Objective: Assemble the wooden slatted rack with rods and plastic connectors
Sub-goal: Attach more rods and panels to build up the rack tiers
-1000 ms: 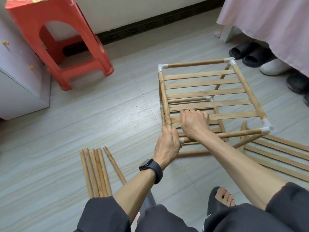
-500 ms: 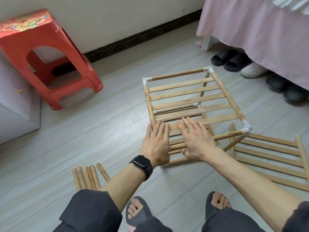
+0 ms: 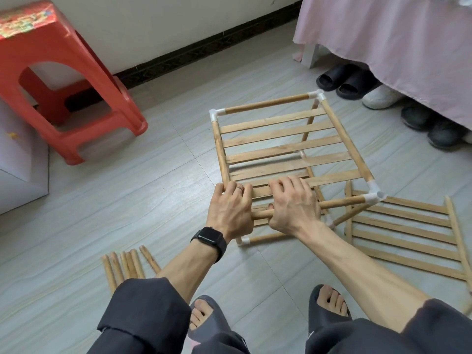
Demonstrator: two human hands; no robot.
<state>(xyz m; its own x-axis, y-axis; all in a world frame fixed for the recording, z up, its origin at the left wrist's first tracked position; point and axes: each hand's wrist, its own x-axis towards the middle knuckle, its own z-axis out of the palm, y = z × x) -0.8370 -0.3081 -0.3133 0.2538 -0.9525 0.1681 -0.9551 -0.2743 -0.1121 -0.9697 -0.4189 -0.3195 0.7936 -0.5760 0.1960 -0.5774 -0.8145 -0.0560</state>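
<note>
The rack [image 3: 288, 146] stands on the floor in front of the person's feet. The left hand [image 3: 231, 208] and the right hand [image 3: 293, 209] sit side by side at its near left corner, fingers curled tight around its near top rod [image 3: 342, 201]. Loose rods [image 3: 122, 264] lie left of the rack, and a spare slatted panel [image 3: 403, 233] lies to its right.

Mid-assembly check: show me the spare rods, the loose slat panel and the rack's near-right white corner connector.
spare rods [image 3: 127, 264]: head view, middle of the bundle lying on the floor.
loose slat panel [image 3: 403, 232]: head view, one of its middle slats.
near-right corner connector [image 3: 374, 194]: head view, white elbow body.
</note>
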